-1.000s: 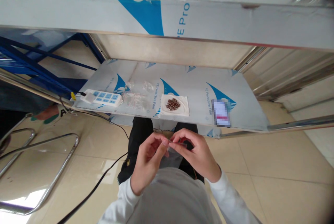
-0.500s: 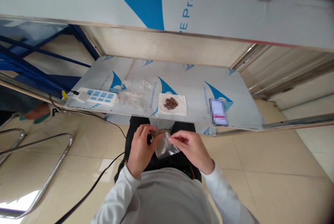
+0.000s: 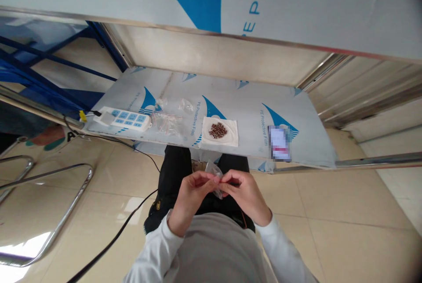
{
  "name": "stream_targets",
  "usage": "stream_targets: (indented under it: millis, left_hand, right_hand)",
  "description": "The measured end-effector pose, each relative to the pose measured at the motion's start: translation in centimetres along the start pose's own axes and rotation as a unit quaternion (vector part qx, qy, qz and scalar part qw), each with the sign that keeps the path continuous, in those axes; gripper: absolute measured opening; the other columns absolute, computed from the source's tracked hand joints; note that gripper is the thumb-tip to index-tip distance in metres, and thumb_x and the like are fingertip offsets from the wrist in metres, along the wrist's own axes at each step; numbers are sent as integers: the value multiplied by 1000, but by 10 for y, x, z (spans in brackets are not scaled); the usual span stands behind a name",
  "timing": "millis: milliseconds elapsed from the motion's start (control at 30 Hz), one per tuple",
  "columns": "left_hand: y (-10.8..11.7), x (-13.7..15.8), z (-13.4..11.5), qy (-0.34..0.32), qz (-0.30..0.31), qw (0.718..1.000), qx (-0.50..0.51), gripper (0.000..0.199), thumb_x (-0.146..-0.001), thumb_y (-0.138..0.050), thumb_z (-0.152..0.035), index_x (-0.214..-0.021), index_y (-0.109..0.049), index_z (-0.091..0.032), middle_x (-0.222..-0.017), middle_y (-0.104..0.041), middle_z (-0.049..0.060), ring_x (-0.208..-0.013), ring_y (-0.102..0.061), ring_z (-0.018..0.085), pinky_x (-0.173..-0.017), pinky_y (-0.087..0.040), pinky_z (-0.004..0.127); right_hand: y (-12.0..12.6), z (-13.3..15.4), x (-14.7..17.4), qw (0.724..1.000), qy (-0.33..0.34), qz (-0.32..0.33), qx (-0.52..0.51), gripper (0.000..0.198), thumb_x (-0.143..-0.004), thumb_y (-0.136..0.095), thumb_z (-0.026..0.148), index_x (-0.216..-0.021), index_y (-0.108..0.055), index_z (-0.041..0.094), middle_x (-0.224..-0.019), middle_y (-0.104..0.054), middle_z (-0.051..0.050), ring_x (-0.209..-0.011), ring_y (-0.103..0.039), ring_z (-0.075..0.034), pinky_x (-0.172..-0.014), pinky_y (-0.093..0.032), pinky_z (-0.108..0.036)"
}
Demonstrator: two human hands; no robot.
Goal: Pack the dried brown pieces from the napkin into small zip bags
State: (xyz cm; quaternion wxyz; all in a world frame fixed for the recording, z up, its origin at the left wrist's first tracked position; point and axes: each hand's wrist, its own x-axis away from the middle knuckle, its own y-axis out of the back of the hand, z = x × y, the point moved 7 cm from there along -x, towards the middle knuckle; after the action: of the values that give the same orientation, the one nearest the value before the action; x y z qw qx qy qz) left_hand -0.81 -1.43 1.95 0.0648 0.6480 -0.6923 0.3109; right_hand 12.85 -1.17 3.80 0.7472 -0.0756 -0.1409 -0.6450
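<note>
Above my lap, my left hand (image 3: 194,193) and my right hand (image 3: 245,193) meet with thumbs and fingertips pinched together on a small clear plastic bag (image 3: 215,169). Part of the bag sticks up beyond my fingers and part hangs below them; its middle is hidden by the fingertips. Whether anything is inside it I cannot tell. Past my hands, on the shelf, a heap of small brown capsules (image 3: 218,130) rests on a white paper napkin (image 3: 231,139). To the left of the napkin lie several crumpled clear bags (image 3: 168,124), some with reddish edges.
A white power strip (image 3: 127,119) with a plug in it lies at the shelf's left, its black cable (image 3: 132,215) running down beside my leg. At the right is a blurred-out phone (image 3: 279,143). A metal chair frame (image 3: 66,212) and a person's foot (image 3: 49,137) are on the left.
My left hand has moved right, and its fingers have closed on the bag against my right fingertips. The bag, spread wider before, is now bunched and narrower. The view has shifted slightly.
</note>
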Motion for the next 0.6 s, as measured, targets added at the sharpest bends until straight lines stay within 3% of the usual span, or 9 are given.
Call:
stream_targets:
  millis: [133, 233, 333, 433, 500, 600]
  left_hand:
    - [-3, -5, 4, -9, 2, 1000, -7, 34, -60, -83, -38, -79, -71, -13, -72, -75, 6, -64, -69, 17, -63, -55, 26]
    - [-1, -5, -7, -55, -14, 991, -122, 26, -69, -75, -38, -80, -74, -14, -77, -76, 7, -69, -71, 19, -65, -56, 27]
    - [2, 4, -29, -136, -86, 941, -297, 15, -74, -69, -31, -80, -75, -18, -73, -75, 5, -66, -70, 18, -63, -56, 26]
    - [-7, 18, -49, -230, -123, 871, -417, 10, -75, -65, -21, -80, -74, -20, -75, -75, 3, -66, -70, 17, -64, -55, 24]
    - [-16, 24, -53, -270, -120, 847, -443, 10, -77, -64, -20, -82, -73, -20, -77, -74, 2, -66, -69, 15, -63, -54, 22]
    - [-24, 28, -54, -296, -102, 840, -444, 11, -83, -61, -23, -84, -71, -20, -78, -73, 2, -65, -68, 13, -60, -52, 20]
  right_hand:
    - [5, -2, -1, 998, -25, 36, -45, 24, -73, -74, 39, -77, -70, 16, -75, -72, -4, -67, -68, -17, -62, -56, -26]
    - [8, -6, -2, 999, -31, 25, -38, 27, -76, -70, 41, -80, -70, 15, -76, -73, -7, -70, -69, -18, -66, -57, -29]
    - [17, -3, -2, 997, 1, -70, 43, 24, -80, -65, 40, -84, -67, 16, -75, -72, -6, -66, -69, -19, -62, -56, -29]
    - [21, 15, 5, 959, 81, -194, 191, 12, -83, -62, 30, -87, -60, 19, -78, -70, -4, -61, -66, -16, -62, -53, -29]
    - [13, 25, 7, 937, 118, -207, 255, 4, -85, -58, 25, -87, -57, 21, -80, -69, -3, -63, -66, -16, -64, -52, -28]
    - [4, 29, 4, 943, 130, -162, 259, 13, -84, -57, 20, -97, -56, 23, -82, -68, -1, -70, -66, -16, -64, -51, -26]
